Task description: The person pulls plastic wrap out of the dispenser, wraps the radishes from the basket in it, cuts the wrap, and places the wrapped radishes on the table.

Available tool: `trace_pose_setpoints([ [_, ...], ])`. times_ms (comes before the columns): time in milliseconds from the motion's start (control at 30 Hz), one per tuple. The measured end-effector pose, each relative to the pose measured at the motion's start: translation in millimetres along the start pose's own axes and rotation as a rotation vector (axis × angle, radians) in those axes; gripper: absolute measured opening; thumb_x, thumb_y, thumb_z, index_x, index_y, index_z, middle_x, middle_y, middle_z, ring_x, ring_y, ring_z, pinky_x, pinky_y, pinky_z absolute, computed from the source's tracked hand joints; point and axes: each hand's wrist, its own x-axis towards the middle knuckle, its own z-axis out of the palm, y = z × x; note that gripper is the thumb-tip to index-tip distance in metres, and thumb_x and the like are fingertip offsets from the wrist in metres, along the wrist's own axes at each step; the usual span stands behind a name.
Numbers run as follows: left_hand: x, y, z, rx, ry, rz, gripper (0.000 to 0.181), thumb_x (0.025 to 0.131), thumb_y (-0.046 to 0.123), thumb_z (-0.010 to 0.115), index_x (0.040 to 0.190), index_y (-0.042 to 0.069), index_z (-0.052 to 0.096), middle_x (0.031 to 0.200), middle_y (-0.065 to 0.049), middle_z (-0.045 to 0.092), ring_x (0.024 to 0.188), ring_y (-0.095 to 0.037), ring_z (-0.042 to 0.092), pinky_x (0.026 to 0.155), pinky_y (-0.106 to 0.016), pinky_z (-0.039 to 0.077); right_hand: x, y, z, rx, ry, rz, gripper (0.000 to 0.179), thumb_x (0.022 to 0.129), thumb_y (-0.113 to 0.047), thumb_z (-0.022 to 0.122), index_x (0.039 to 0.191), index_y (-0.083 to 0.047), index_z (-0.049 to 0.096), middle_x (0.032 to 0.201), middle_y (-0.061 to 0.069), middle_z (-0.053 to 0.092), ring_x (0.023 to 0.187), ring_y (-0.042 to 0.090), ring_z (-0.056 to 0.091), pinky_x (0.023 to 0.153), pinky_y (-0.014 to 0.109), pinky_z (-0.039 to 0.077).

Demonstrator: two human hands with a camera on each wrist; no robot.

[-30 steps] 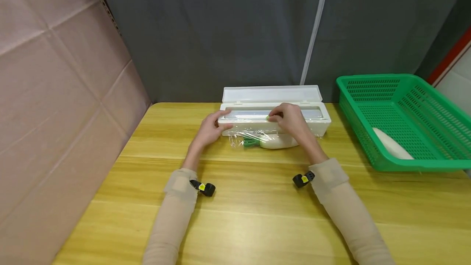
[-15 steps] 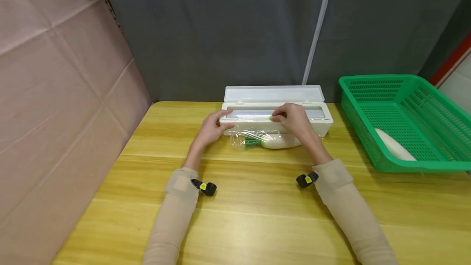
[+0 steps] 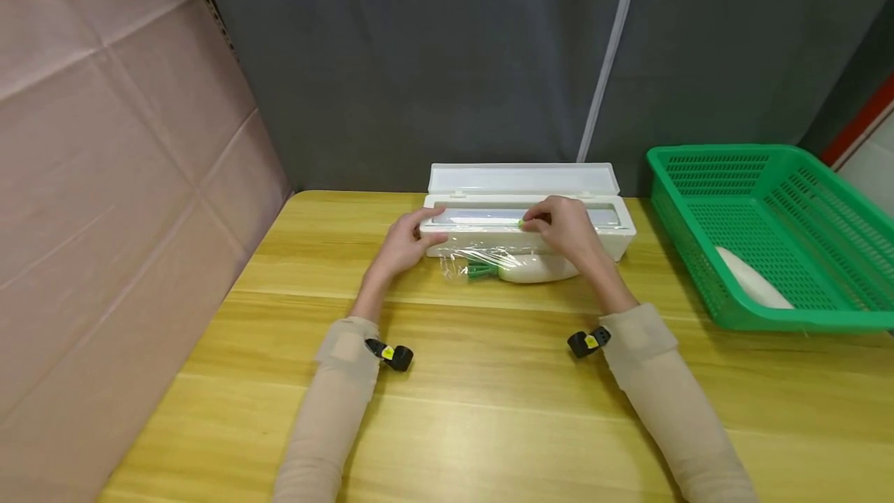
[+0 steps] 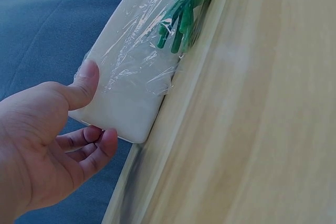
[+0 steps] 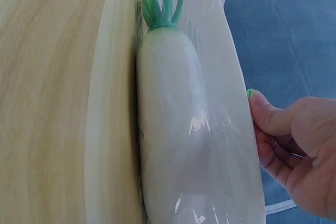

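Observation:
A white cling film dispenser box point(image 3: 461, 244) stands at the table's far edge, its lid point(image 3: 524, 177) raised and a roll of film point(image 3: 482, 216) inside. My left hand point(image 3: 405, 243) holds the box's left end, thumb on the front face and fingers round the end point(image 4: 52, 140). With thumb and curled fingers, my right hand point(image 3: 566, 227) pinches the small green cutter slider point(image 3: 521, 223) on the top front edge. Clear film point(image 4: 136, 56) hangs down the front over a white radish point(image 5: 170, 87) with green stalks point(image 4: 178, 19), which lies along the box.
At the right is a green slotted basket point(image 3: 687, 254) with another white radish point(image 3: 754, 278) in it. A dark curtain point(image 3: 419, 60) hangs behind the wooden table point(image 3: 475, 410), and a pinkish cloth wall point(image 3: 126, 216) borders its left.
My right hand and the green slider have shifted slightly right along the box edge. The left hand keeps its hold, and the whole view has drifted a little.

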Motion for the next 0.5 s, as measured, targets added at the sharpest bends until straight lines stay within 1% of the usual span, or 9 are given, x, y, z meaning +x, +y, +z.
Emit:
trace_pose_setpoints([
  [233, 0.7, -1.2, -0.9, -0.012, 0.002, 0.000, 0.056, 0.094, 0.025, 0.074, 0.146, 0.018, 0.055, 0.126, -0.005, 0.061, 0.074, -0.020, 0.043, 0.071, -0.034, 0.039, -3.9, 3.6, -5.4, 0.000, 0.003, 0.026, 0.009, 0.092, -0.009, 0.075, 0.093, -0.001, 0.079, 0.092, 0.014, 0.073, 0.081, 0.027, 0.062, 0.075, 0.040, 0.050],
  [400, 0.5, -1.1, -0.9, -0.014, -0.003, 0.000, 0.056, 0.094, 0.024, 0.074, 0.146, 0.019, 0.055, 0.129, -0.005, 0.061, 0.075, -0.021, 0.044, 0.071, -0.034, 0.040, -5.0, 6.6, -7.5, -0.009, 0.007, 0.012, 0.009, 0.093, -0.009, 0.074, 0.093, -0.001, 0.079, 0.093, 0.014, 0.073, 0.081, 0.027, 0.063, 0.075, 0.041, 0.050],
  [500, 0.3, -0.6, -1.2, -0.020, -0.006, -0.003, 0.056, 0.094, 0.024, 0.074, 0.146, 0.019, 0.054, 0.132, -0.005, 0.060, 0.075, -0.021, 0.044, 0.071, -0.034, 0.040, -6.8, 9.5, -10.8, -0.011, 0.016, 0.018, 0.008, 0.093, -0.008, 0.074, 0.092, -0.001, 0.079, 0.093, 0.015, 0.073, 0.082, 0.028, 0.063, 0.076, 0.042, 0.050],
])
